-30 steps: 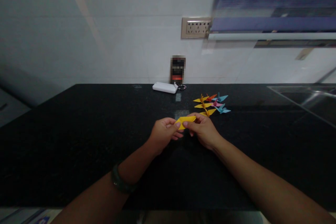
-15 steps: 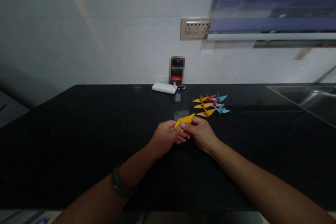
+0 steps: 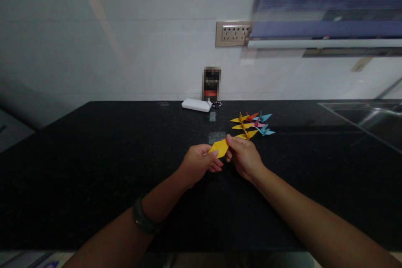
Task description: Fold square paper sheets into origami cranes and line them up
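Observation:
A folded yellow paper piece (image 3: 219, 148) is pinched between both hands just above the black countertop (image 3: 94, 155). My left hand (image 3: 198, 163) grips its left end with thumb and fingers closed. My right hand (image 3: 244, 157) pinches its right end from above. Just behind my right hand lies a cluster of finished paper cranes (image 3: 253, 124) in yellow, orange, pink and blue.
A white flat box (image 3: 197, 105) and a small dark upright package (image 3: 212, 84) stand at the back by the tiled wall. A wall socket (image 3: 232, 33) is above them. A steel sink (image 3: 370, 119) is at the right. A dark band circles my left wrist (image 3: 143, 220).
The yellow paper has been turned between my fingers, from a flat strip to a tilted diamond shape. Both hands stayed in nearly the same place.

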Demonstrator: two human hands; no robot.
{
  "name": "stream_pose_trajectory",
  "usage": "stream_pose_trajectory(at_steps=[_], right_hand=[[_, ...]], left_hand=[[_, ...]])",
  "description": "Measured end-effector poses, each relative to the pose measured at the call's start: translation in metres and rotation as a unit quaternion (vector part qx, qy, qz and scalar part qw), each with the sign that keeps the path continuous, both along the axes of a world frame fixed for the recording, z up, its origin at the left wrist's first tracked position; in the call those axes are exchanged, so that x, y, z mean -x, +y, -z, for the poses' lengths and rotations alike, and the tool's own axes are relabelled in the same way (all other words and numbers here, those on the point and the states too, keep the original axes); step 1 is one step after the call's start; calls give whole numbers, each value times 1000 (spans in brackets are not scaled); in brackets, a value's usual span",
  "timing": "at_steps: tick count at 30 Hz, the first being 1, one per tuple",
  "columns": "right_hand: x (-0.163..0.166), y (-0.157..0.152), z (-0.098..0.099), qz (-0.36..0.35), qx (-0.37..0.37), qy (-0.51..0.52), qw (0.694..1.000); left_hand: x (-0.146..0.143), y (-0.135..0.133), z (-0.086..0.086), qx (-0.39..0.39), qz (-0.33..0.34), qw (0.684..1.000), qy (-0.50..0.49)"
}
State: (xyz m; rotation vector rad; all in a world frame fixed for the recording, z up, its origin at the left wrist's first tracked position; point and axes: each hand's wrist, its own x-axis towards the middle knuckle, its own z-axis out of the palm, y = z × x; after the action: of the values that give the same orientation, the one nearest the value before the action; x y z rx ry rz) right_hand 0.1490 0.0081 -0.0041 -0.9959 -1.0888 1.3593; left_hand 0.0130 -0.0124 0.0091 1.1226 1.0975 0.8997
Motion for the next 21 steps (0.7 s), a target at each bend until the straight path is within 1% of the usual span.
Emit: stream_pose_trajectory(at_steps=[2, 4, 6, 8, 10, 12, 14, 16, 17, 19, 20, 21], right_hand=[[-1, 2, 0, -13, 32, 37, 999], [-2, 4, 0, -23, 47, 61, 997], [-4, 5, 0, -34, 32, 56, 997], [-5, 5, 0, -37, -4, 18, 999], [-6, 4, 0, -20, -31, -27, 999], [-6, 3, 0, 4, -39, -54, 998], [-6, 2, -1, 13, -39, -67, 997], [-7, 0, -2, -16, -35, -88, 995], [-7, -1, -2, -48, -30, -104, 993], [-7, -4, -2, -127, -15, -138, 982], [-7, -5, -2, -158, -9, -150, 976], [-6, -7, -2, -173, -8, -157, 972]], left_hand=[[0, 1, 0, 1, 2, 1000, 2], [-1, 1, 1, -1, -2, 1000, 4], [-1, 2, 2, -5, -7, 1000, 10], [-1, 3, 4, -14, -9, 1000, 20], [0, 4, 5, -33, -12, 999, 33], [2, 6, 6, -57, -39, 997, 47], [4, 8, 7, -75, -98, 991, 49], [7, 11, 7, -91, -162, 982, 28], [8, 12, 7, -99, -183, 978, 9], [9, 14, 8, -108, -205, 972, -38], [9, 15, 8, -107, -209, 970, -64], [9, 16, 8, -104, -206, 969, -89]])
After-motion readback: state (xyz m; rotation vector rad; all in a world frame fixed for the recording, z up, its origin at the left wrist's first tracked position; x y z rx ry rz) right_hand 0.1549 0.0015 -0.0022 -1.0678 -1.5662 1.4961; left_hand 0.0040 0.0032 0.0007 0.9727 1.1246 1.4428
